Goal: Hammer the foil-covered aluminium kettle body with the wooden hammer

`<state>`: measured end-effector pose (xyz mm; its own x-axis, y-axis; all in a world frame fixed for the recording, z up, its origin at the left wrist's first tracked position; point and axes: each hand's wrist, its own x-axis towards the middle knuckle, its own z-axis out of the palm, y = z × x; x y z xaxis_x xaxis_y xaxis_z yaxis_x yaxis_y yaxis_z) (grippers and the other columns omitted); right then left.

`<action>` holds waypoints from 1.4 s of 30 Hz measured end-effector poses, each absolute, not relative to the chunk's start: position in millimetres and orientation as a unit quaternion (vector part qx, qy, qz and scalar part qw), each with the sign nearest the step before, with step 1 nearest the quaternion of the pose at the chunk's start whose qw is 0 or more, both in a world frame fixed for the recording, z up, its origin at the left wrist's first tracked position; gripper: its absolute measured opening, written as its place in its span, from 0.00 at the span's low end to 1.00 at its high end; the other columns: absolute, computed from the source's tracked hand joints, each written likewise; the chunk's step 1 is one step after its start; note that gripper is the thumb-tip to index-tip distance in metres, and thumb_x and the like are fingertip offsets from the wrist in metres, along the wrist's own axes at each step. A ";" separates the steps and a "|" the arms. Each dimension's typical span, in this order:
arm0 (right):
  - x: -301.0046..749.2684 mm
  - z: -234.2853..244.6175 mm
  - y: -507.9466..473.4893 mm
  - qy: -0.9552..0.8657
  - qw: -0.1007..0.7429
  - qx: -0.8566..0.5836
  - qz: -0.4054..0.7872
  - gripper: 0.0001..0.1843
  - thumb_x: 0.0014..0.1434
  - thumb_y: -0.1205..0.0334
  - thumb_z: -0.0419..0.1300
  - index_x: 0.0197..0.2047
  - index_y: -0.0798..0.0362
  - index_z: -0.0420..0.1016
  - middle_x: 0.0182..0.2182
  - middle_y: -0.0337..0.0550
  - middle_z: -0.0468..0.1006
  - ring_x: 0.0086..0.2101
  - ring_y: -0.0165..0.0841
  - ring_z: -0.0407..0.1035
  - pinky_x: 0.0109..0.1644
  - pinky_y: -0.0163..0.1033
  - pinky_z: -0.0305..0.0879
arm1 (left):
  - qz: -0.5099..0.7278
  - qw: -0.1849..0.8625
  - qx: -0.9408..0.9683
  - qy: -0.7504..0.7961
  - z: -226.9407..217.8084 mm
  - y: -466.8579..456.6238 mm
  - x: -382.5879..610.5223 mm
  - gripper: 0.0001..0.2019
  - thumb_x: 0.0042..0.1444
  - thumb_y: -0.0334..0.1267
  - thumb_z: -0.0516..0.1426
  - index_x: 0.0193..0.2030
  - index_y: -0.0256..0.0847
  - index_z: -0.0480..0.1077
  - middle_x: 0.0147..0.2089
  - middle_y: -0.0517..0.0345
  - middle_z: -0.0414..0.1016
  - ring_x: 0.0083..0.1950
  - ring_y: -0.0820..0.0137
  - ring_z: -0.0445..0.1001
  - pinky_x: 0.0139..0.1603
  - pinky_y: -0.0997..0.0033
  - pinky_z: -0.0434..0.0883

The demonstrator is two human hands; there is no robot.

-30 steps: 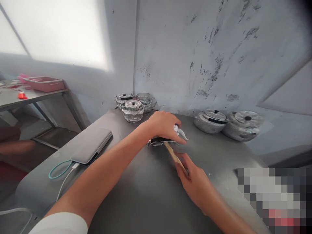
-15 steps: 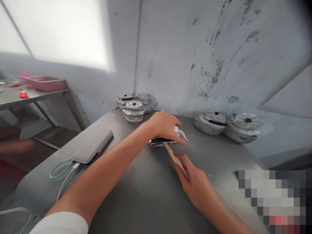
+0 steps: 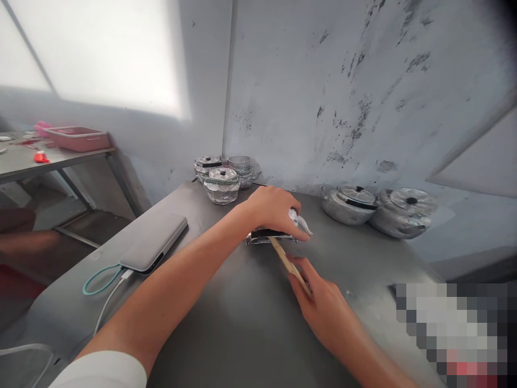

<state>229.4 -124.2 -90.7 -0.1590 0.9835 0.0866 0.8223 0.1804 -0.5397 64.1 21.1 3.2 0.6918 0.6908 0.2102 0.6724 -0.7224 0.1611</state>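
My left hand (image 3: pixel 272 207) lies over a small shiny silver piece (image 3: pixel 299 222) with a black part under it, fingers curled down and gripping it against the grey metal table (image 3: pixel 226 318). My right hand (image 3: pixel 323 304) is closed round a thin wooden stick (image 3: pixel 285 260). The stick's far tip touches the black underside of the silver piece just below my left fingers.
Three small silver lidded pots (image 3: pixel 221 183) stand at the table's back left, two larger silver lidded pots (image 3: pixel 377 207) at the back right by the wall. A grey power bank (image 3: pixel 153 242) with a teal cable lies left. A second table with a pink tray (image 3: pixel 76 138) stands far left.
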 end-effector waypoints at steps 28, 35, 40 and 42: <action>229.4 -93.4 -124.8 -0.740 0.229 -0.608 0.175 0.19 0.72 0.54 0.44 0.61 0.45 0.61 0.32 0.40 0.80 0.29 0.38 0.75 0.35 0.36 0.64 | 0.134 0.043 0.918 0.371 2.6 22.6 62.5 0.36 0.42 0.74 0.57 0.51 0.54 0.77 0.52 0.60 0.80 0.49 0.57 0.76 0.50 0.62 0.69; 229.1 -86.3 -123.3 -0.732 0.228 -0.622 0.161 0.16 0.72 0.53 0.44 0.58 0.45 0.63 0.32 0.40 0.79 0.27 0.37 0.74 0.34 0.35 0.63 | 0.133 0.037 0.919 0.370 1.5 24.6 62.4 0.37 0.41 0.75 0.57 0.51 0.54 0.77 0.52 0.60 0.80 0.49 0.56 0.76 0.50 0.61 0.69; 229.6 -89.9 -123.3 -0.734 0.212 -0.620 0.182 0.17 0.72 0.53 0.44 0.59 0.44 0.62 0.29 0.37 0.77 0.26 0.38 0.71 0.35 0.37 0.62 | 0.133 0.038 0.919 0.370 2.4 24.9 61.9 0.37 0.41 0.75 0.57 0.51 0.54 0.77 0.51 0.60 0.80 0.48 0.56 0.76 0.48 0.61 0.69; 229.4 -92.7 -123.6 -0.733 0.203 -0.622 0.187 0.17 0.72 0.53 0.44 0.59 0.43 0.62 0.29 0.37 0.77 0.27 0.38 0.71 0.35 0.37 0.62 | 0.136 0.041 0.919 0.369 2.3 24.8 61.8 0.36 0.42 0.74 0.57 0.50 0.54 0.77 0.50 0.61 0.80 0.48 0.57 0.76 0.48 0.62 0.69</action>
